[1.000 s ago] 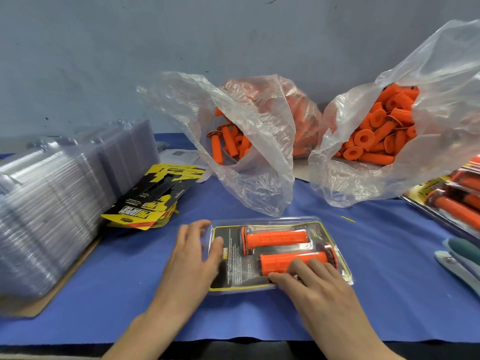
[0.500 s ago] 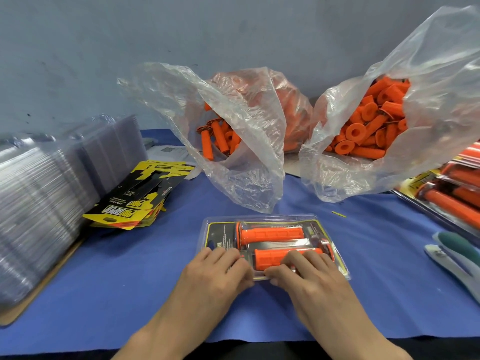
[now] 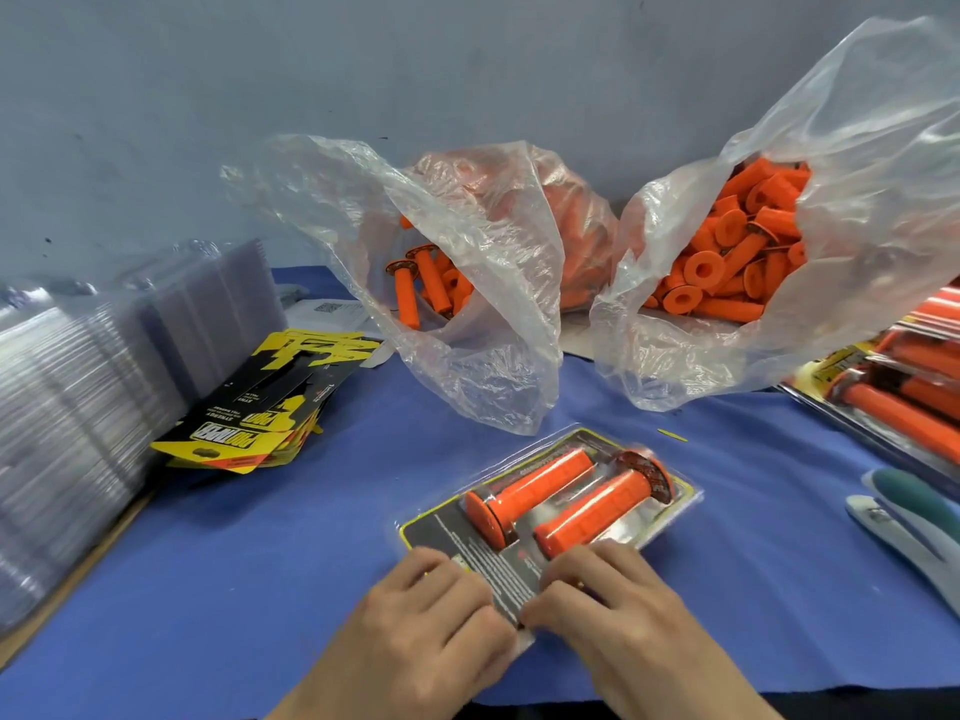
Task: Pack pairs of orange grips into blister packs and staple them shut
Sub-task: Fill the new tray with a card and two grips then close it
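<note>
Since 0.5 s ago the blister pack (image 3: 467, 543) has swung round. It lay square across us, and now it sits diagonal on the blue cloth (image 3: 260, 589), far end pointing up-right and near end under both hands. We've also tipped our view a bit.

The two orange grips (image 3: 535, 488) are seated side by side in the pack, flanged ends opposite, w/ the printed card beneath them.

Our left hand (image 3: 436, 615) and right hand (image 3: 613, 610) meet at the near end of the pack. Fingers are bent and close together on top, thumbs near the edge, pinching the clear shell down on the card. We can't tell if the seam is fully snapped, as the hands cover it.

Step in hand, as we read it: loading is done and we're closing the pack, approx mid-cycle. No staples seen yet.

Next we need one hand to keep the shell flat while the other goes for the teal-handled tool (image 3: 914, 511) lying well off to the right, prob the stapler. Then staple along the rim, clear of the grips.
</note>
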A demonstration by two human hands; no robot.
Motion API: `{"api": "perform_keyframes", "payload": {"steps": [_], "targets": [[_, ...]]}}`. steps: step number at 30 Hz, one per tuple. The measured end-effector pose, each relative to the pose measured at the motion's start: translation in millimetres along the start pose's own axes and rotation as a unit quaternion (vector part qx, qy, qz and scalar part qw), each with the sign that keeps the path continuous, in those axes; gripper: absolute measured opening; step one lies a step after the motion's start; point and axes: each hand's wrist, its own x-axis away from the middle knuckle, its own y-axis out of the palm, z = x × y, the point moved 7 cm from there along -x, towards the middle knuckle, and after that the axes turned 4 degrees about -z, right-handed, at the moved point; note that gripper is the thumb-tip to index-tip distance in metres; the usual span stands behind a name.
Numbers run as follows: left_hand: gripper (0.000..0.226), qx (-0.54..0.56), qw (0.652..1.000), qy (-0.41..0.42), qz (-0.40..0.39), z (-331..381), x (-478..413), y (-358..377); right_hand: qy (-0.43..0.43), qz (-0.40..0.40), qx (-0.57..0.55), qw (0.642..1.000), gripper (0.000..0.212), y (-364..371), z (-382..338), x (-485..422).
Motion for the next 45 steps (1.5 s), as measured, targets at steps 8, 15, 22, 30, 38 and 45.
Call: {"api": "perform_keyframes", "payload": {"steps": [8, 15, 22, 30, 38, 45], "targets": [[0.023, -0.012, 0.998, -0.015, -0.055, -38, 11, -3, -0.028, -0.058, -0.041, 0.997, 0.029, -13, 26, 4], [0.027, -0.104, 0.99, -0.033, -0.093, 11, -8, 6, 0.044, -0.11, -0.002, 0.993, 0.057, -20, 33, 2], [0.027, -0.048, 0.995, -0.072, -0.048, 12, -22, 9, 0.043, -0.012, 0.009, 0.999, 0.018, -13, 7, -5], [0.015, 0.035, 0.993, -0.01, -0.116, -12, -6, 12, 0.085, -0.106, -0.126, 0.983, 0.017, -14, 52, 11], [0.014, 0.021, 0.997, 0.003, -0.078, -3, -21, 18, -0.01, 0.0, 0.055, 0.998, 0.018, -11, 8, 3], [0.019, 0.032, 0.998, 0.002, -0.052, -12, -15, 20, -0.004, 0.023, 0.018, 1.0, 0.036, -28, 12, 5]]}}
